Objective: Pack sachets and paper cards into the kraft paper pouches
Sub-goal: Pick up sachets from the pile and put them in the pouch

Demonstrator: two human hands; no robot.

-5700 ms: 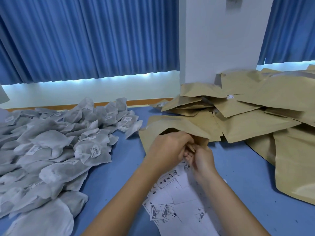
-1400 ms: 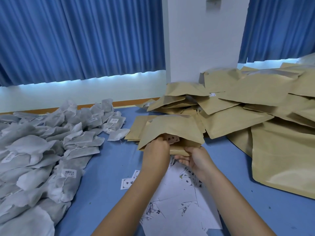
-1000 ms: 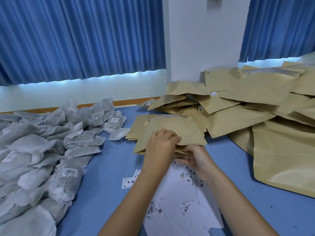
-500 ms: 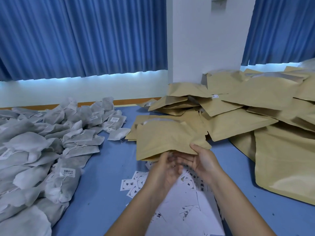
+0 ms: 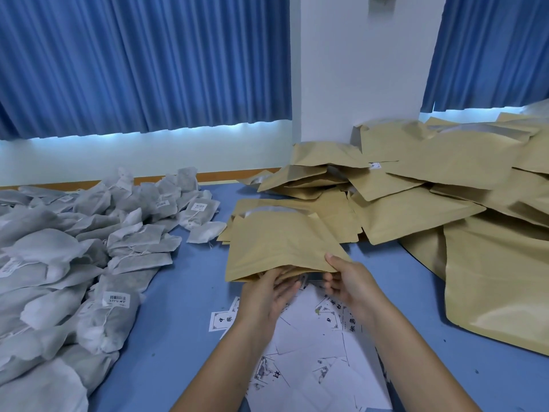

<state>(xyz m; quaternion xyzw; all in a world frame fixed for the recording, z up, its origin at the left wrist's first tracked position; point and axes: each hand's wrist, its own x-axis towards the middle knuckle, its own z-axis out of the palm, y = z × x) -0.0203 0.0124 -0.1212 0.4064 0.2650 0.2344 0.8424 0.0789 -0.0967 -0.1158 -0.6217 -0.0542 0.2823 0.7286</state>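
Note:
A kraft paper pouch (image 5: pixel 279 242) is lifted at its near edge, in front of me over the blue table (image 5: pixel 178 337). My right hand (image 5: pixel 347 281) pinches that near edge at its right corner, thumb on top and fingers beneath. My left hand (image 5: pixel 267 295) is at the same edge, its fairly straight fingers touching the pouch's underside. White printed paper cards (image 5: pixel 312 352) lie scattered under my forearms. A heap of grey-white sachets (image 5: pixel 89 248) with small labels fills the left side. What is inside the pouch is hidden.
A big loose pile of kraft pouches (image 5: pixel 445 179) covers the right and back of the table, leaning on a white pillar (image 5: pixel 356 69). Blue curtains hang behind. Bare blue table shows between the sachets and the cards.
My left hand came off the top of the pouch and dropped to its near edge. The pouch's near edge has been raised off the table, with my right hand still holding it.

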